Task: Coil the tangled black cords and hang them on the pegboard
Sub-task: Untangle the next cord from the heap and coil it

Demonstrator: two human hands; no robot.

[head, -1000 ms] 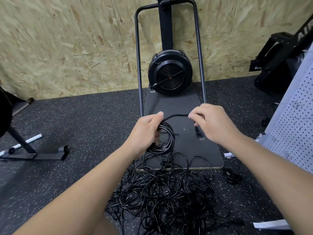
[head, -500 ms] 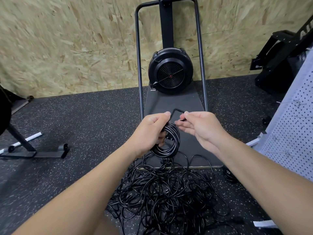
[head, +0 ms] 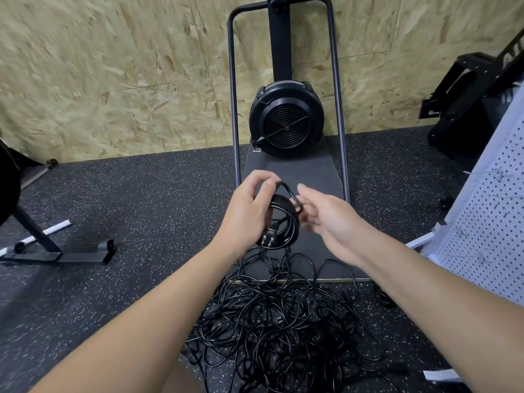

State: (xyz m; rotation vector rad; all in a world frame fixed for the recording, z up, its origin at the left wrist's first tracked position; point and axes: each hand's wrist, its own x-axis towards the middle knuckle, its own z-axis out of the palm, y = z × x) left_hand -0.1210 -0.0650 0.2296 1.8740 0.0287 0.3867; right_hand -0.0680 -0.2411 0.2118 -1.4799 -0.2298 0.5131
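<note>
Left hand grips the coiled cord above the tangled pile — right hand beside the coil, fingers loosely spread, holding nothing.

Home gym, speckled rubber floor, fan-wheel exercise machine, chipboard wall

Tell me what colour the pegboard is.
White with dark holes, the pegboard; head view, right edge.

One coiled cord, one tangled cord pile, one pegboard, two hands.
</note>
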